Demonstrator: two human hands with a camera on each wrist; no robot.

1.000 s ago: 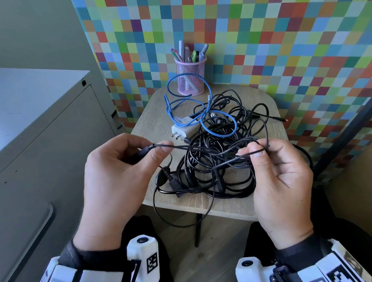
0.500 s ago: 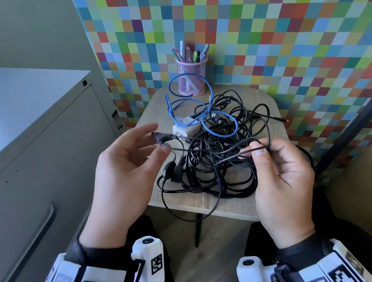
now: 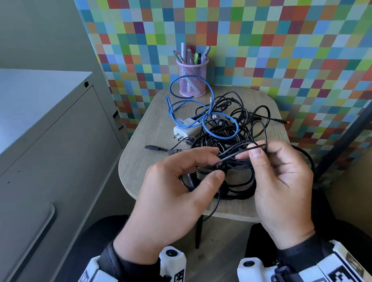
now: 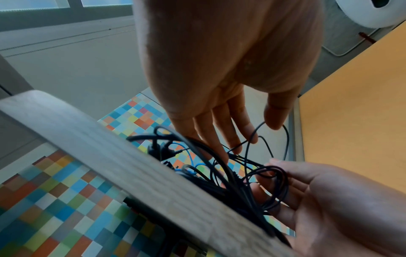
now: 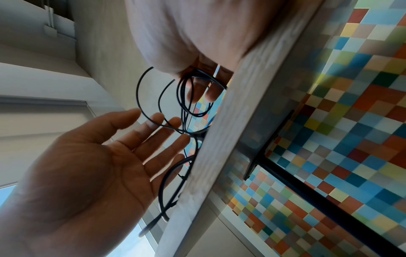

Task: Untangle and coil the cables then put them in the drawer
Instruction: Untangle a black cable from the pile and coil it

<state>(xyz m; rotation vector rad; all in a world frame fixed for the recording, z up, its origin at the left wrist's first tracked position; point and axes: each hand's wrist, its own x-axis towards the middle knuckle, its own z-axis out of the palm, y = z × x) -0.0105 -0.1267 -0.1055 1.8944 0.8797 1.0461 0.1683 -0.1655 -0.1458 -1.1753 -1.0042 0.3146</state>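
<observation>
A tangle of black cables (image 3: 227,140) lies on the small wooden table (image 3: 146,132), with a blue cable (image 3: 207,114) and a white charger (image 3: 184,130) on top at the back. My right hand (image 3: 250,152) pinches a few thin loops of black cable (image 5: 182,97) lifted just above the pile. My left hand (image 3: 215,164) hovers beside it with relaxed fingers, brushing a strand without gripping it; the right wrist view shows its palm (image 5: 87,170) spread open. A black plug end (image 3: 155,147) rests on the table to the left.
A pink mesh pen cup (image 3: 192,78) stands at the table's back edge against the chequered wall. A grey cabinet (image 3: 26,138) with a recessed drawer handle (image 3: 17,253) is at my left. A dark rail (image 3: 344,131) slants past on the right.
My left hand let go of the black plug end, which now lies on the table, and moved right to the loops. My right hand kept its pinch and barely moved.
</observation>
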